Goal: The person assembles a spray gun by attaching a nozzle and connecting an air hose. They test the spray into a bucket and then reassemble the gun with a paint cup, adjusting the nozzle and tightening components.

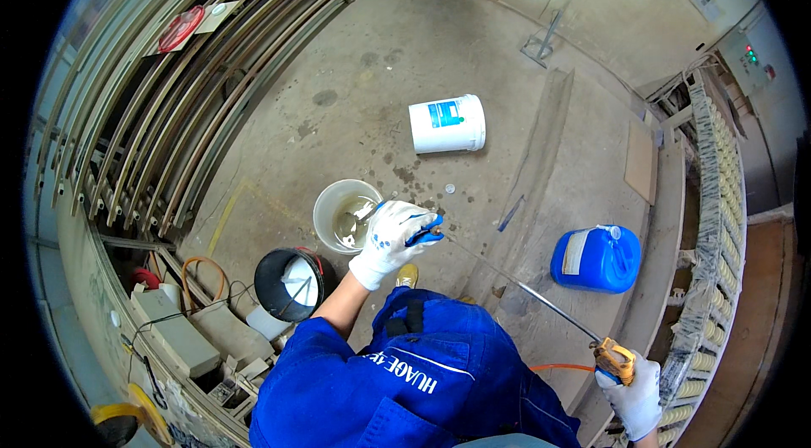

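Observation:
A long thin metal spray lance (553, 304) slants across my front from centre to lower right. My left hand (387, 238), in a white glove with blue palm coating, is closed around its far end, near a small brass-coloured tip. My right hand (635, 397), gloved alike, grips the lance by its yellow-orange handle (615, 361); some of those fingers are hidden. Just left of my left hand stands a white bucket (325, 220) with clear-looking liquid inside, partly covered by the glove. An orange hose (562, 367) shows beside my body, short of the handle.
A black bucket (269, 283) with something white inside stands near left. Ahead, a white lidded pail (439, 127) lies tipped on its side. A blue jerrycan (598, 260) is at right. Metal rails (220, 68) line the left, rollers (716, 228) the right.

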{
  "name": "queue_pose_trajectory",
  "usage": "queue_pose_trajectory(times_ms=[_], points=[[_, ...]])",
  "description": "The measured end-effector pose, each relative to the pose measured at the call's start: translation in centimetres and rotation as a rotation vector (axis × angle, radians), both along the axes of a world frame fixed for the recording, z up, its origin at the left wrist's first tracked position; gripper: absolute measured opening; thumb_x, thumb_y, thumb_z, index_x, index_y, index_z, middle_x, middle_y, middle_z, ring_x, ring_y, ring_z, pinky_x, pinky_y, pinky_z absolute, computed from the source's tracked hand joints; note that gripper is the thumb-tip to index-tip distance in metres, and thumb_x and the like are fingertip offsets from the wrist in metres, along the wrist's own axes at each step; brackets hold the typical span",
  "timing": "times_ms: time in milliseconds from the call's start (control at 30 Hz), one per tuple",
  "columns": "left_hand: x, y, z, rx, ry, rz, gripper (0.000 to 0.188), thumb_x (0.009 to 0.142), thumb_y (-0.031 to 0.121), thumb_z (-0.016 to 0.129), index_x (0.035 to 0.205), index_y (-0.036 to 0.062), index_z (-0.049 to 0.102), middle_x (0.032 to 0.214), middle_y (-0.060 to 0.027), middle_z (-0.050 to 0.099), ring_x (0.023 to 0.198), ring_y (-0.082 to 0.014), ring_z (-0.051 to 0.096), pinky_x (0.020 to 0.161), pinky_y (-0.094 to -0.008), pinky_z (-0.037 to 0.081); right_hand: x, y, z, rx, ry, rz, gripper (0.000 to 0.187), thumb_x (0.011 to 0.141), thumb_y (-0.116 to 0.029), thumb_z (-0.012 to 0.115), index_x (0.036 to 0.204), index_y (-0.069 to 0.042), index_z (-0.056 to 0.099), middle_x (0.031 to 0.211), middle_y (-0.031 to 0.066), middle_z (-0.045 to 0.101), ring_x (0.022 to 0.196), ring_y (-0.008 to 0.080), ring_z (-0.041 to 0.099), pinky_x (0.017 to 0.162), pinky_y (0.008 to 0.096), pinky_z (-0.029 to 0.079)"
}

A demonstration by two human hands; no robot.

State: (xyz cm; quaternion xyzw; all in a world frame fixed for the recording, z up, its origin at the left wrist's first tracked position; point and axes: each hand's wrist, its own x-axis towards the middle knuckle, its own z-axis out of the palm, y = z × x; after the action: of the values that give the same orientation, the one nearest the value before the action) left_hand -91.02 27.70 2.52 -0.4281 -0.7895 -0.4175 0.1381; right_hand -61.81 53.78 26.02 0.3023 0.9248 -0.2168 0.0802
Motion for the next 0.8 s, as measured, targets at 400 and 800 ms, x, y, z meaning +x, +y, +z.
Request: queue_pose_trajectory(times_ms=[400,800], points=[[0.0,0.2,0.2,0.018,-0.088,-0.008,0.039,0.067,0.028,0.080,0.101,0.0107,0.071,0.097,-0.0080,0.070,0.089,-0.0291,0.065,0.079,-0.0400,0.049,0.5,-0.4,0.1,-0.052,-0.004,-0.042,0.028,0.072,-0.013,0.077,0.094,0.003,0.068,0.075,0.0152,0.069,0.066,0.0220,0.069,0.063,0.0299,0.052],[0.2,0.2,2.5,0.253,-0.171,0.083,0.035,0.065,0.021,0.085,0.094,0.0065,0.073,0.096,-0.0111,0.070,0.090,-0.0289,0.066,0.081,-0.0385,0.052,3.3,3.8,-2.8,-0.324,-0.089,-0.308,0.032,0.076,-0.008,0.074,0.105,0.002,0.067,0.066,0.0050,0.064,0.052,0.0085,0.057,0.049,0.0253,0.046]])
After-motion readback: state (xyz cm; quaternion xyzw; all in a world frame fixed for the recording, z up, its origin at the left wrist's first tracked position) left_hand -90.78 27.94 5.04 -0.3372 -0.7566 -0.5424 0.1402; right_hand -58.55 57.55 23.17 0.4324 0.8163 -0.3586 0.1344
